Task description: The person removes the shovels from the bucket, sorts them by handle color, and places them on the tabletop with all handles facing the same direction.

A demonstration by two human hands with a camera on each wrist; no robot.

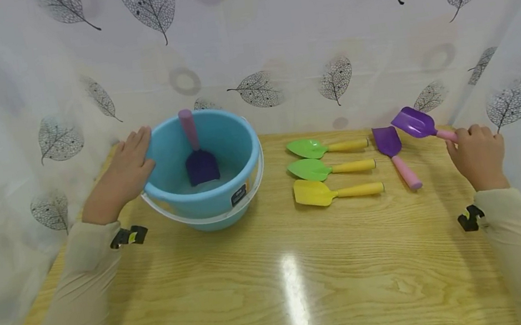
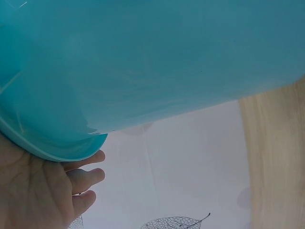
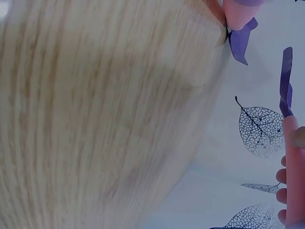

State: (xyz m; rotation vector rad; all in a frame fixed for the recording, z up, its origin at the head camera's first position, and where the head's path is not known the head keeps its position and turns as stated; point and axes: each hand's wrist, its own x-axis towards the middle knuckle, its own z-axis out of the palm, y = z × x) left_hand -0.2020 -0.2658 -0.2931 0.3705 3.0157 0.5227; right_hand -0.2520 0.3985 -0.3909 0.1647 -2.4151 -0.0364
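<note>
My left hand (image 1: 118,175) rests against the left rim of a light blue bucket (image 1: 215,194), its fingers fairly straight. In the left wrist view the palm (image 2: 35,191) lies along the bucket's rim (image 2: 62,155). Inside the bucket leans a dark purple hand shovel with a pink handle (image 1: 189,131). My right hand (image 1: 479,158) grips the pink handle of another purple hand shovel (image 1: 413,123), held raised at the right with its blade pointing left. The right wrist view shows fingers curled round that pink handle (image 3: 293,167). Below its blade, a similar purple shovel (image 1: 389,143) lies on the table.
Two green trowels (image 1: 308,148) and a yellow shovel (image 1: 313,193), all with yellow handles, lie side by side right of the bucket. The bucket's white handle (image 1: 198,219) hangs down in front. A leaf-patterned curtain (image 1: 273,42) encloses the wooden table (image 1: 349,284).
</note>
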